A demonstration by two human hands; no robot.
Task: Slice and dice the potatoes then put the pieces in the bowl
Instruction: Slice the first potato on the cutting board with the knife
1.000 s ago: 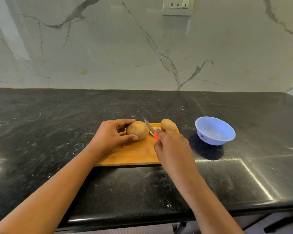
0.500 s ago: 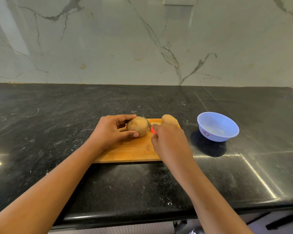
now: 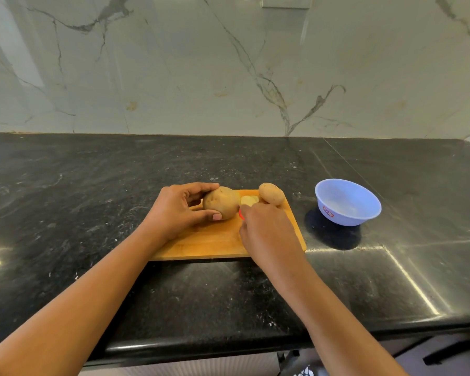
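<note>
A left hand (image 3: 174,213) curls round a round brown potato (image 3: 221,202) on the wooden chopping board (image 3: 209,242), thumb at its near side, while the right hand (image 3: 267,232) grips a red-handled knife (image 3: 241,214), blade hidden. Clean slicing likely calls for tucked fingertips and even, upright cuts. A pale cut slice (image 3: 248,200) lies just right of the held potato, beside a second, oval potato (image 3: 272,194) beyond the right hand. The pale blue plastic bowl (image 3: 347,204) stands on the black stone bench (image 3: 92,185), well right of both hands.
</note>
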